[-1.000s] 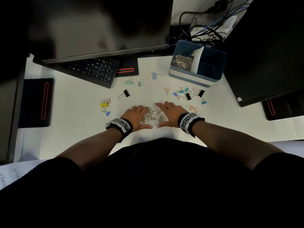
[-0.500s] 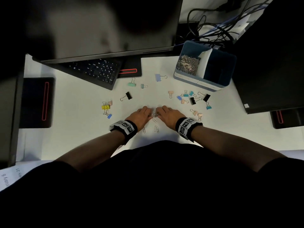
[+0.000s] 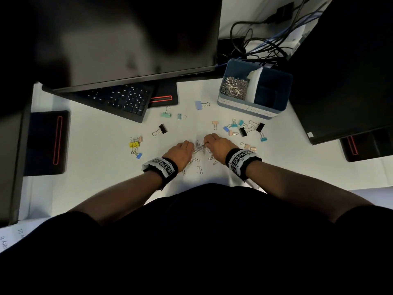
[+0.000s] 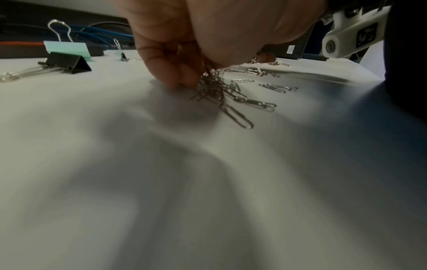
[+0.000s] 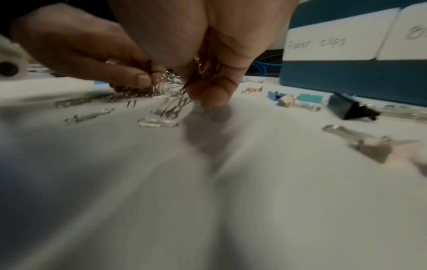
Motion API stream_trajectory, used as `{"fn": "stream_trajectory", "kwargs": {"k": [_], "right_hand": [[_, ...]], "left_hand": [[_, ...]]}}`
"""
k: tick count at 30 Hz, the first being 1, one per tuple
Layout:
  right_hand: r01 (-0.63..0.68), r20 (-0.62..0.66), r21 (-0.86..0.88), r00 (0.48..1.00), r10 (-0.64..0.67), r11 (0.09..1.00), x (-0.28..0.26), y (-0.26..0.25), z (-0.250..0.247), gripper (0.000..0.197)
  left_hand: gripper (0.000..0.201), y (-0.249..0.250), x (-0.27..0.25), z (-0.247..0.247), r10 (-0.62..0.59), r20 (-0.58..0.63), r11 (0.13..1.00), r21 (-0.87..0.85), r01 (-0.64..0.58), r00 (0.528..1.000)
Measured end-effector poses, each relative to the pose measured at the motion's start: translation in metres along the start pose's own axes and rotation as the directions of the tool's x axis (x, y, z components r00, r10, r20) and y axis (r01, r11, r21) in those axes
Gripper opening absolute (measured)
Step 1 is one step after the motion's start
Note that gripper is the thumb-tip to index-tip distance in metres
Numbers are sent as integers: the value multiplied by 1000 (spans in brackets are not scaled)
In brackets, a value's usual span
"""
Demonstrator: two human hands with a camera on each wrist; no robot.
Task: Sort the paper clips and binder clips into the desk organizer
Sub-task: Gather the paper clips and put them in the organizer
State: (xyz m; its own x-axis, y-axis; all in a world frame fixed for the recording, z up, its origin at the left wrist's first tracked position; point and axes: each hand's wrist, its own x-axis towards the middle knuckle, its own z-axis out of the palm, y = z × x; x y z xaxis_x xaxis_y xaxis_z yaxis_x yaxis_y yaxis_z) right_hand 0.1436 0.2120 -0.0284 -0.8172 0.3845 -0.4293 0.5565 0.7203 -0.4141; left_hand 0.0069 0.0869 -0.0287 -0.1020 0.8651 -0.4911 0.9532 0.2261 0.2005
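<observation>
A tangled bunch of silver paper clips (image 3: 200,148) hangs between both hands just above the white desk. My left hand (image 3: 182,151) pinches the bunch (image 4: 215,87) from the left with curled fingers. My right hand (image 3: 214,146) grips the same bunch (image 5: 172,85) from the right. Several loose paper clips (image 3: 198,168) lie on the desk under the wrists. Coloured and black binder clips (image 3: 242,130) are scattered beyond the hands. The blue desk organizer (image 3: 276,112) stands at the back right, its left compartment full of paper clips (image 3: 235,87).
A black keyboard (image 3: 119,101) and a monitor (image 3: 127,39) stand at the back left, another monitor (image 3: 344,71) at the right. Cables (image 3: 261,39) lie behind the organizer. More binder clips (image 3: 135,144) lie at the left. My dark torso fills the near edge.
Both hands went from lying flat around a spread pile to curling in and gathering the paper clips into a bunch, now lifted slightly. A few clips stayed behind on the desk.
</observation>
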Motion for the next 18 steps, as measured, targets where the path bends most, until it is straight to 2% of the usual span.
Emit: {"fn": "stream_trajectory", "kwargs": {"k": [4,9,12,15,18], "right_hand": [[9,-93,94,996,0,996,-5,6,-13,22],[-38,-218,271,971,100,962,-13,10,-45,20],[-66,-284,335,944,168,940,-9,20,-70,20],[-106,-356,396,898,258,912,1,32,-102,20],[-184,-394,483,828,399,856,18,48,-133,22]], "left_hand": [[31,7,5,-11,-27,-41,1000,10,27,999],[19,13,8,-45,-151,-166,954,-281,100,975],[22,20,11,-73,-185,-239,932,-349,93,953],[20,31,23,-105,-172,-331,932,-359,45,928],[19,46,43,-137,-137,-409,927,-375,-29,902]]}}
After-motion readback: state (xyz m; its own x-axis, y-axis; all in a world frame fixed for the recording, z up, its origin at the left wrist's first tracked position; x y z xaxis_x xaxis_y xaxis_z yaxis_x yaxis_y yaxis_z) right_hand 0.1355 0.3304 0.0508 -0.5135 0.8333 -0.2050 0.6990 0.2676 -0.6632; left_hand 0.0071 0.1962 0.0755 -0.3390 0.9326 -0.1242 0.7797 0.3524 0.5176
